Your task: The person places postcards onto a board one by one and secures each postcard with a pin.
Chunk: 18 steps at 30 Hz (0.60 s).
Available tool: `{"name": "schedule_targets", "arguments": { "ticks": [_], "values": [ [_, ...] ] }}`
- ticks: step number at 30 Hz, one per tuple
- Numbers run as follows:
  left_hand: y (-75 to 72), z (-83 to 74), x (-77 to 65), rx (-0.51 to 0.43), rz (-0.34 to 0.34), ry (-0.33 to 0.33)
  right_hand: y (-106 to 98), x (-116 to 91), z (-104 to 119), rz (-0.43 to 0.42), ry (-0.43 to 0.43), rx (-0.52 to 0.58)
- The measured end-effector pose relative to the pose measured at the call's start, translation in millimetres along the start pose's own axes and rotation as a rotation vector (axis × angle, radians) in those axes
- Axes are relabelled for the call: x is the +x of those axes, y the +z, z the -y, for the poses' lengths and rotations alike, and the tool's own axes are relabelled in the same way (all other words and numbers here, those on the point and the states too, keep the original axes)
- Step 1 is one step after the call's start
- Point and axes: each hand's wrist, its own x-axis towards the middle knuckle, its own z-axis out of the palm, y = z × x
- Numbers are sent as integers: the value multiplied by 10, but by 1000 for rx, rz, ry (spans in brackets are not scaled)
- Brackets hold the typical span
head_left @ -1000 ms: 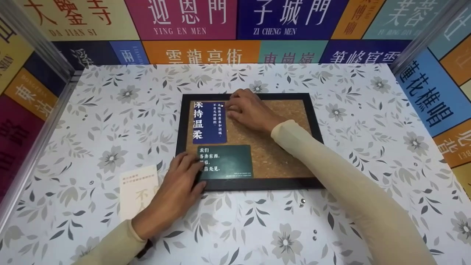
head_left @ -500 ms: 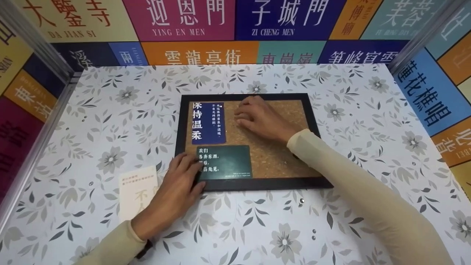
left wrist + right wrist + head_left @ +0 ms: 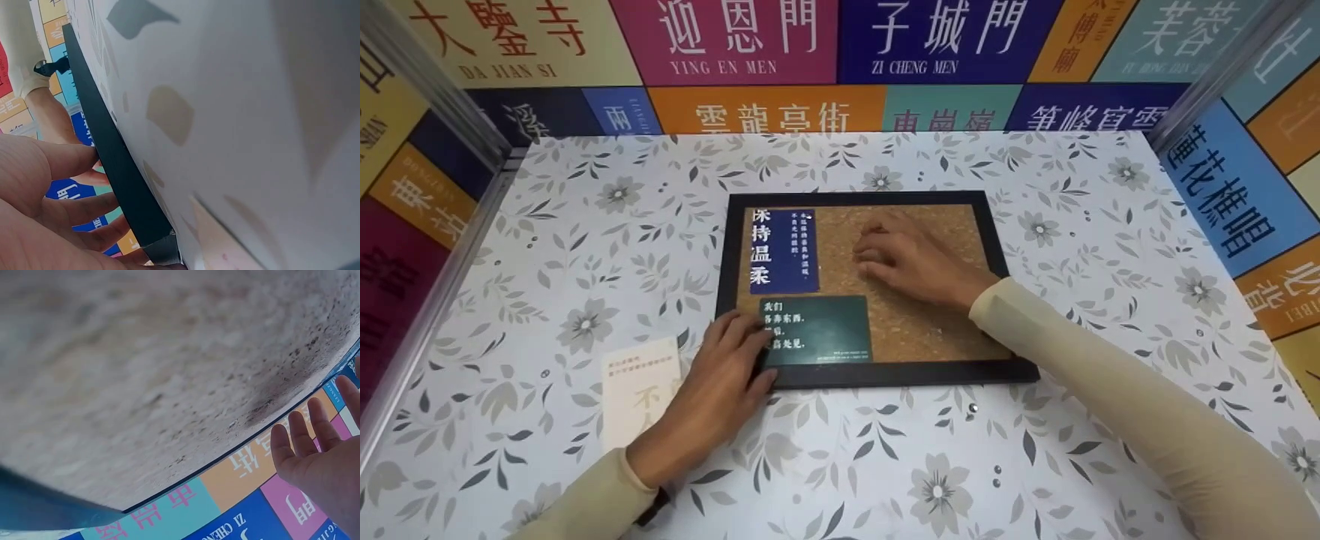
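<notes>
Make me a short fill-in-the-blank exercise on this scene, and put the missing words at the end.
1. In the head view, the card just below the blue card is coloured ____.
2. The hand over the bare cork is the person's ____ one.
3. In the head view, the left hand touches the lower ____ corner of the frame.
4. The frame around the cork is coloured ____.

Missing words: green; right; left; black.
</notes>
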Motion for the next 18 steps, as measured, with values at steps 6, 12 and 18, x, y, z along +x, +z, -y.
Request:
{"name": "schedule_targets", "arguments": {
  "ticks": [6,12,18],
  "values": [
    [-2,5,-1,-9,-12,9,-51,-110,14,9,5,7],
    [-6,1,2,-12,-6,3,-83,-203,33,6,9,17],
    [-7,-6,7,-14,-3,3,-103,-277,54,-7,4,3]
  ]
}}
